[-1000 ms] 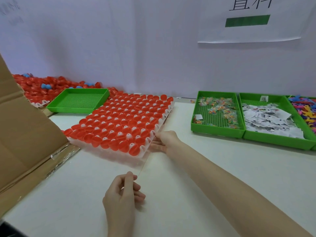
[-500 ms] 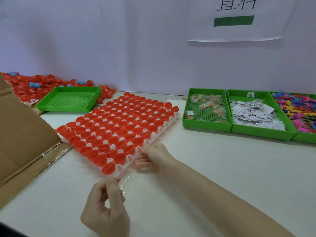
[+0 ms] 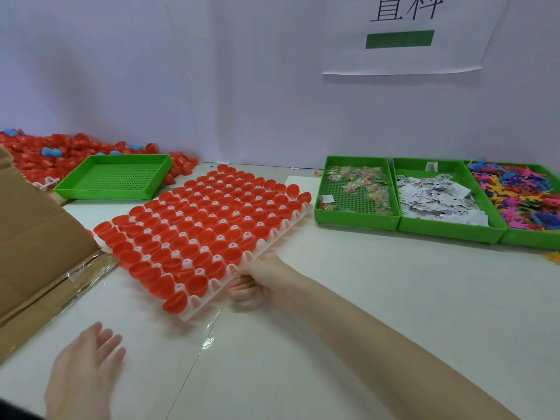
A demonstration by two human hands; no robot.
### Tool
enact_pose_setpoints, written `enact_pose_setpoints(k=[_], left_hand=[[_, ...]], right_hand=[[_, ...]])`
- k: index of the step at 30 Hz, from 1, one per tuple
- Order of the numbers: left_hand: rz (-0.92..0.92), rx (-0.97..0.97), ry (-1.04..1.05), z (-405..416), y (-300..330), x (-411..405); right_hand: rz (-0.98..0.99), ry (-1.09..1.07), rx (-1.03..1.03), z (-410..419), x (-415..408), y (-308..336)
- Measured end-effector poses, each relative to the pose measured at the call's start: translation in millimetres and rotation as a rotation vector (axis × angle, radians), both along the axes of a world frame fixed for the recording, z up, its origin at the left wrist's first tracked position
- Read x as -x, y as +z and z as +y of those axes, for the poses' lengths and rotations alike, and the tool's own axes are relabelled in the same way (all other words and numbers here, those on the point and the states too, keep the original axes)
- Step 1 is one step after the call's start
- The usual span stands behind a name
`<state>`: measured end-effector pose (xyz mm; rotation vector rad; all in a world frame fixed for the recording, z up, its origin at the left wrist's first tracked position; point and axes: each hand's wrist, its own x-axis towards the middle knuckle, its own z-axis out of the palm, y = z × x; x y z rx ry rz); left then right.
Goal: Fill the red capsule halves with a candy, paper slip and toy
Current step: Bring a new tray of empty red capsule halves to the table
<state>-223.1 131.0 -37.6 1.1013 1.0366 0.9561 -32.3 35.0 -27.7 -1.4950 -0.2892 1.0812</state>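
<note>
A white plastic rack (image 3: 291, 227) holds several rows of empty red capsule halves (image 3: 200, 225) in the middle of the table. My right hand (image 3: 257, 277) grips the rack's near right edge, thumb on top and fingers underneath. My left hand (image 3: 86, 368) hovers over the table at the lower left, fingers spread and holding nothing. On the right stand three green trays: wrapped candies (image 3: 363, 183), paper slips (image 3: 436, 198) and colourful toys (image 3: 521, 192).
An empty green tray (image 3: 115, 177) sits at the back left, beside a heap of loose red capsule halves (image 3: 60, 153). A cardboard box flap (image 3: 33, 237) rises at the left edge. A clear plastic sheet (image 3: 209, 341) lies under the rack's near corner.
The rack has slid towards me and turned a little. My left hand has let go of the clear sheet at the rack's near corner and drawn back, now with spread fingers.
</note>
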Motion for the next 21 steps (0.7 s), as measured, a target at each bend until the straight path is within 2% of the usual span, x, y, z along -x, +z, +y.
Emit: enact_pose_setpoints(k=[2,5,10,14,18,21], left_hand=[[-0.084,0.105,-0.103,6,-4,1],[-0.116,0.209,-0.196,13,4,-7],[-0.115,0.391,-0.225,51,14,-21],[-0.035,0.42,-0.238,80,20,-37],[0.118,0.314,-0.286,101,20,-45],[0.15,0.265,-0.276,112,20,-47]], right_hand=[[-0.003,0.006,0.021,1,-1,1],[-0.012,-0.01,0.0,2,-1,1],[-0.021,0.012,-0.027,1,-3,-1],[-0.014,0.022,-0.036,1,-4,3],[-0.011,0.032,-0.035,1,-5,8],[-0.038,0.038,-0.038,1,-4,12]])
